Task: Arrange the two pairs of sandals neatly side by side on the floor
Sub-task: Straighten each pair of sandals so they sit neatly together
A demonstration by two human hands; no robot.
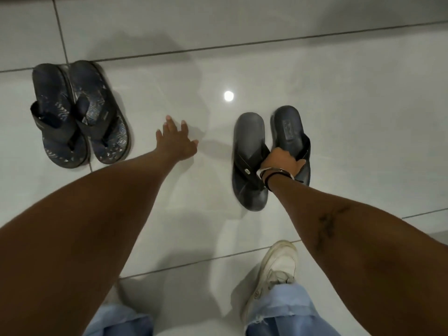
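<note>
Head view, looking down at a glossy white tiled floor (339,117). Two pairs of sandals on it, well apart. Patterned blue pair (80,115) sits far left, heels away from the person, the two sandals touching and slightly overlapped along their inner edges, both angled a bit. Plain dark pair is to the right: left dark sandal (249,156) lies flat, right dark sandal (289,137) just beside it, set a little further from the person, so the two are not level. Right hand (282,162) is down between the dark pair, fingers tucked under the strap of the right dark sandal and clamped on it; wrist covers part of the other sandal's strap. Black and white bands (274,174) on that wrist. Left hand (178,141) hangs over bare floor between the pairs, fingers spread apart, holding nothing; cannot tell if it touches the tile. Person's white sneaker (274,272) and light blue jeans (283,311) at bottom. Small round light reflection (228,96) on the tile.
</note>
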